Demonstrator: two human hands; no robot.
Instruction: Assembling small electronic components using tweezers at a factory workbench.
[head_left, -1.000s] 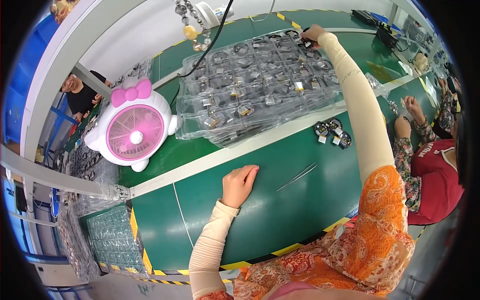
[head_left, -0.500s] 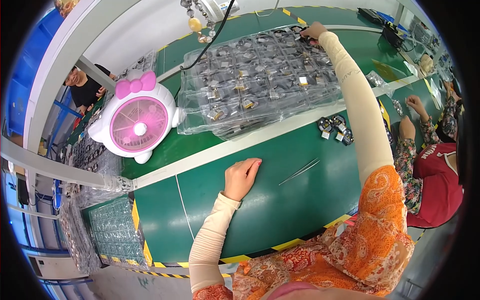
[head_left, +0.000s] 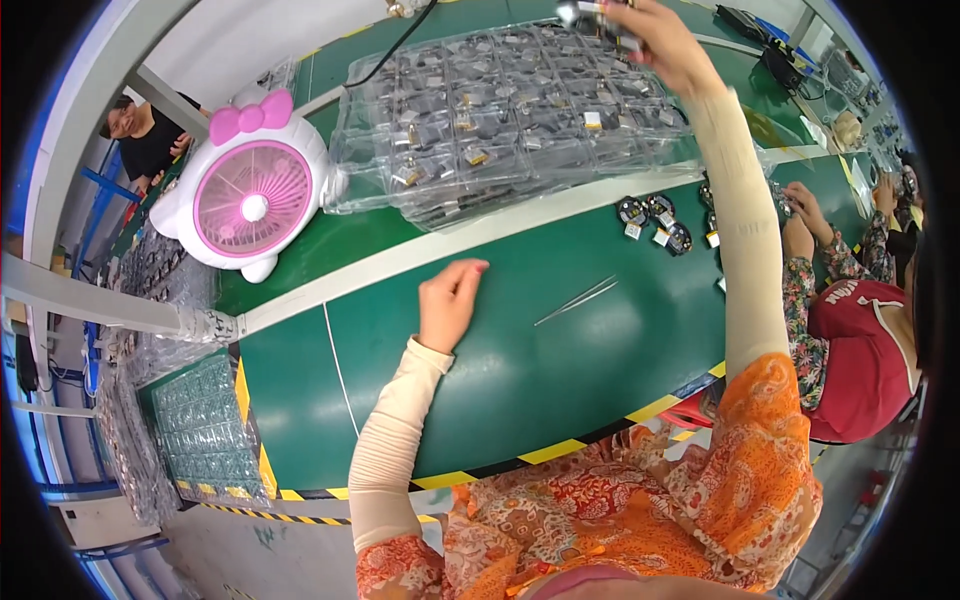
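My right hand (head_left: 672, 45) is raised over the far right corner of the clear plastic trays. Its fingers close on a cluster of small dark electronic modules (head_left: 605, 22), with silvery and white bits showing. Loosely fisted, my left hand (head_left: 448, 303) rests on the green table, and nothing shows in it. To its right lies a pair of thin metal tweezers (head_left: 576, 301). Several round black modules with white tabs (head_left: 660, 212) sit on the table left of my right forearm. More modules fill the pockets of the stacked trays (head_left: 510, 110).
A white fan with a pink bow (head_left: 252, 200) stands left of the trays. A grey metal frame (head_left: 100, 300) crosses the left side. Beyond the yellow-black edge tape lie clear empty trays (head_left: 205, 425). At right a co-worker in a red vest (head_left: 865, 345) sits at the table.
My right hand has lifted from the trays' far corner, bringing up a cluster of modules. My left hand stays fisted on the table. The whole view has shifted a little.
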